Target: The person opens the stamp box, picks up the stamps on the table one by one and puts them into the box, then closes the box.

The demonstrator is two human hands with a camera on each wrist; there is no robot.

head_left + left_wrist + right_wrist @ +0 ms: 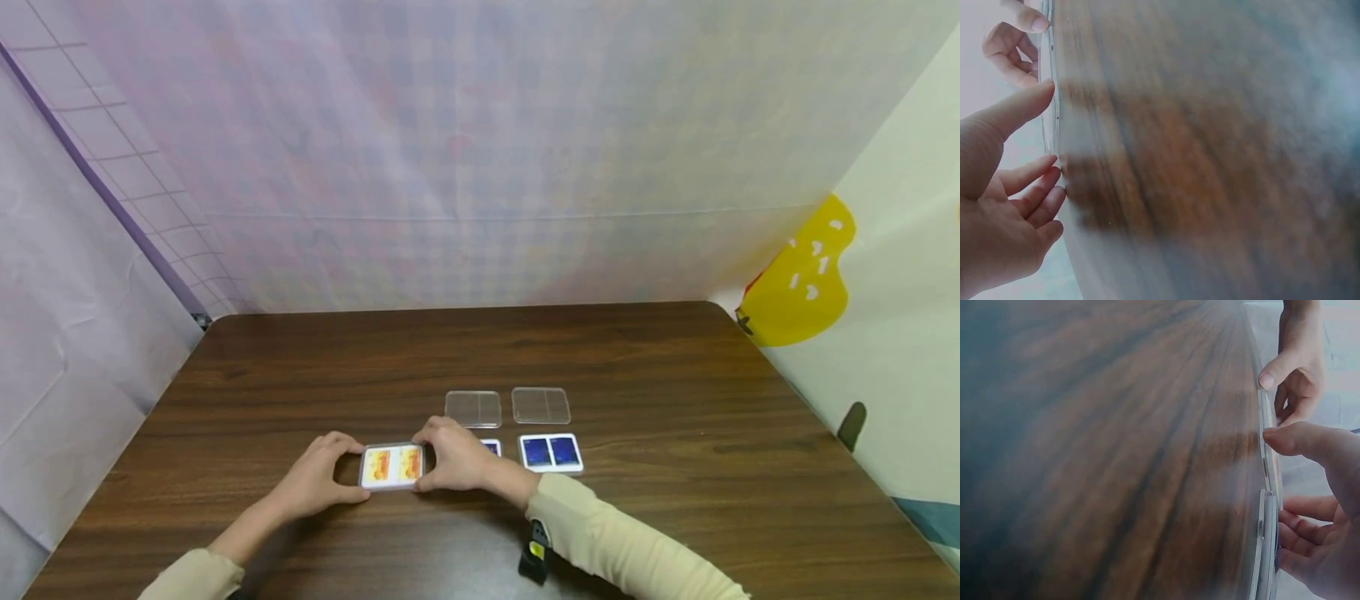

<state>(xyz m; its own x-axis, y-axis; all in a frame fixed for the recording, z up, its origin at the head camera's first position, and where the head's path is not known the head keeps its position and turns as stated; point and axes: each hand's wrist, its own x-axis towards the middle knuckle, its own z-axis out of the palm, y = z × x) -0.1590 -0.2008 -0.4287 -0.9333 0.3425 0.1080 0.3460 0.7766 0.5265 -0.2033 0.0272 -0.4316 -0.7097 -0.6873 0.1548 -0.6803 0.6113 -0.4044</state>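
A flat, clear-edged card case [392, 467] with two orange-and-yellow pictures on white lies on the wooden table. My left hand [317, 477] holds its left end, thumb at the near corner and fingers at the far corner. At the right end, my right hand [459, 457] grips it in the same way. Both wrist views show the case edge-on, with the thumb and fingertips of each hand against it. Behind the right hand, a similar case with dark blue pictures [492, 447] is mostly hidden.
Right of the hands lies another white-rimmed case with two blue pictures [551, 453]. Two clear plastic covers [472, 409] lie farther back, side by side. The brown table [637, 358] ends at a curtain [465, 167] behind.
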